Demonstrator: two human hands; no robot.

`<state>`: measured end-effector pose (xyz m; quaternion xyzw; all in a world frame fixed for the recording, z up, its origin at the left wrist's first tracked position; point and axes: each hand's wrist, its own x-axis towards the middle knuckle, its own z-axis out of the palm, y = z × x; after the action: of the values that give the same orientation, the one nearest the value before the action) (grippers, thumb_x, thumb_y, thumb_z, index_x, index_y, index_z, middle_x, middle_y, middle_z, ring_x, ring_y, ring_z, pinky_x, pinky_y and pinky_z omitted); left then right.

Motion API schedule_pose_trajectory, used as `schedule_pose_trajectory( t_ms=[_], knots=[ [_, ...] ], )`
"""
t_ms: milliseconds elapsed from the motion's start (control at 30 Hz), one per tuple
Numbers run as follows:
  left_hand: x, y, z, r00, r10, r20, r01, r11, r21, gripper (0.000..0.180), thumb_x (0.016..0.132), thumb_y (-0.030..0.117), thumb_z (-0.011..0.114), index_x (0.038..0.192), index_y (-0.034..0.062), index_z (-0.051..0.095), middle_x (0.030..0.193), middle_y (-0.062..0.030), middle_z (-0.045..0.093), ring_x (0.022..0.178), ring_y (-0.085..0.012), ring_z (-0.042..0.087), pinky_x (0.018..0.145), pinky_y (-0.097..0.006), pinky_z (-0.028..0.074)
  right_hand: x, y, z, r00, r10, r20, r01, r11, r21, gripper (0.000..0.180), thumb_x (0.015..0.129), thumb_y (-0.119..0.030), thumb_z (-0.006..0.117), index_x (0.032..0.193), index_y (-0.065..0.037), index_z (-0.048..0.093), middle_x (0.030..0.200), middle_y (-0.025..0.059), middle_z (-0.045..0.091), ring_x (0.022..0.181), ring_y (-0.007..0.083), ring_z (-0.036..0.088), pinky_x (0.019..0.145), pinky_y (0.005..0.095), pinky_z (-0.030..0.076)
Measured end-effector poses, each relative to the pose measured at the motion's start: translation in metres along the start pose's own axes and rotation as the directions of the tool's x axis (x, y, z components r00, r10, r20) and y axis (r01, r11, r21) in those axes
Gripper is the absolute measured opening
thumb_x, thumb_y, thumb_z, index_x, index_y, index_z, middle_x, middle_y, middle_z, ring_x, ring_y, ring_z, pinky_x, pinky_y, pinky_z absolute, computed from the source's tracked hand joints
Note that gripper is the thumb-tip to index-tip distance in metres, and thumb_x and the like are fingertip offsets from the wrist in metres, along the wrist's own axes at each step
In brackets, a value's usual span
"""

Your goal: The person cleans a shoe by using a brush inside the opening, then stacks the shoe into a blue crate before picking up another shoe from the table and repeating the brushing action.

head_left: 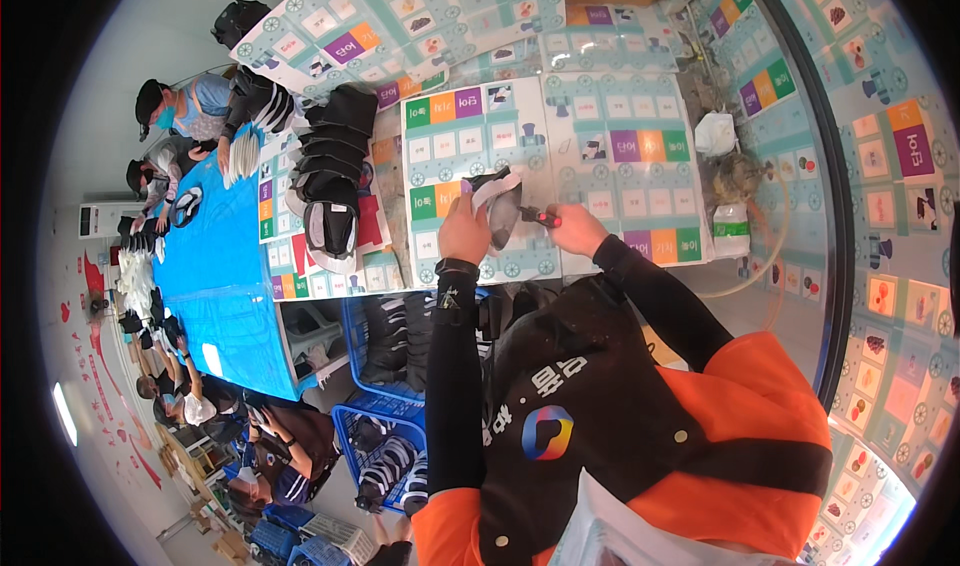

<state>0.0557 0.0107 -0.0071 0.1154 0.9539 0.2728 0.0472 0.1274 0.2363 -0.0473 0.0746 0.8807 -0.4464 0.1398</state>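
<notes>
Over the table (610, 181), near its front edge: left hand (463, 228) gripping a grey and white shoe upper (500, 206), holding it just above the patterned mats. Right hand (577, 228) closing around a small red-handled tool (541, 218), tip touching the upper. Lying to the left, a stack of black uppers (335, 166); below the table, blue crates (385, 346) holding more.
</notes>
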Motion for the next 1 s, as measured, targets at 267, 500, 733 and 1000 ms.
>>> schedule_pose_trajectory(
  t_ms=[267,500,733,1000],
  knots=[
    [-0.003,-0.003,0.004,1.000,0.000,-0.028,0.000,1.000,0.013,0.034,0.097,0.025,0.060,0.121,0.0010,0.061,0.111,-0.0244,0.067,0.098,-0.0468,0.065,0.082,-0.054,0.053,-0.004,0.004,0.003,0.993,-0.040,-0.113,0.036,0.999,-0.041,0.018,0.082,-0.013,0.056,0.092,-0.001,0.066,0.087,0.0287,0.067,0.088,0.0490,0.064,0.079,0.0563,0.051],
    [0.002,0.003,0.002,1.000,0.004,-0.031,-0.004,1.000,0.014,0.032,0.098,0.025,0.060,0.119,0.0012,0.062,0.110,-0.0235,0.068,0.097,-0.0462,0.066,0.080,-0.053,0.053,-0.001,0.014,0.005,0.993,-0.044,-0.109,0.040,0.998,-0.047,0.020,0.083,-0.015,0.057,0.092,-0.001,0.068,0.086,0.0289,0.067,0.088,0.0490,0.065,0.080,0.0555,0.051],
    [-0.006,-0.007,-0.004,0.999,-0.010,-0.042,0.011,1.000,0.002,0.031,0.098,0.027,0.059,0.116,0.0013,0.064,0.106,-0.0238,0.068,0.095,-0.0460,0.066,0.080,-0.054,0.053,-0.005,0.018,0.018,0.979,0.035,0.199,-0.064,0.988,0.141,0.026,0.088,-0.012,0.063,0.109,0.002,0.068,0.083,0.0195,0.070,0.073,0.0323,0.066,0.066,0.0421,0.051],
    [-0.103,-0.087,-0.037,0.864,-0.439,-0.245,0.379,0.889,-0.256,0.033,0.102,0.029,0.055,0.108,-0.0003,0.069,0.084,-0.0277,0.067,0.080,-0.0486,0.065,0.075,-0.056,0.051,0.033,0.171,-0.013,0.969,-0.036,-0.244,-0.001,0.989,-0.148,0.020,0.089,-0.011,0.060,0.104,0.002,0.059,0.089,0.0249,0.067,0.084,0.0436,0.066,0.072,0.0488,0.052]
  ],
)
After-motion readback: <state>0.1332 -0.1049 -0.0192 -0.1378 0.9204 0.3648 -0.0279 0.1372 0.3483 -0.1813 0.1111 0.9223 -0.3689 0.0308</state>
